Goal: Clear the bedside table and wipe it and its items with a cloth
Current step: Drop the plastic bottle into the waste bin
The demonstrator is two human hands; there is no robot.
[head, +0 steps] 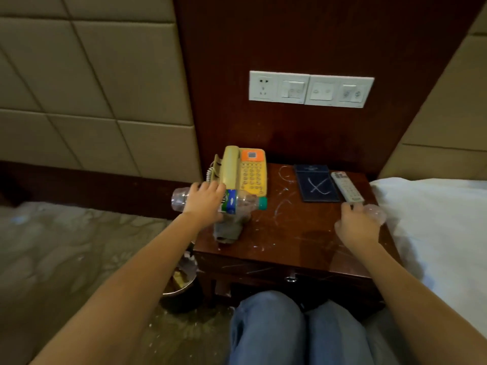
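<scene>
— What are your hands doing?
— My left hand [207, 198] is gripping the bottle [242, 202] round its middle, sideways over the cloth [228, 230]. My right hand [358, 223] is curling round a clear plastic container [375, 213] at the table [290, 233] edge.
— How is the bottle handling?
— Probably light, thin and crushable, so I'm holding it gently.

Bedside table [297, 233]: dark red-brown, streaked with white marks. Telephone [250, 172]: yellow body, orange panel, beige handset. Bottle [245, 202]: clear, blue-green label, green cap. Folder [316, 184], far right: navy, with a white cross. Remote [347, 187]: pale grey. Cloth [228, 230]: grey. Plastic item [375, 213], right: clear. Wall panels [92, 75], left: beige, diamond-quilted.
</scene>
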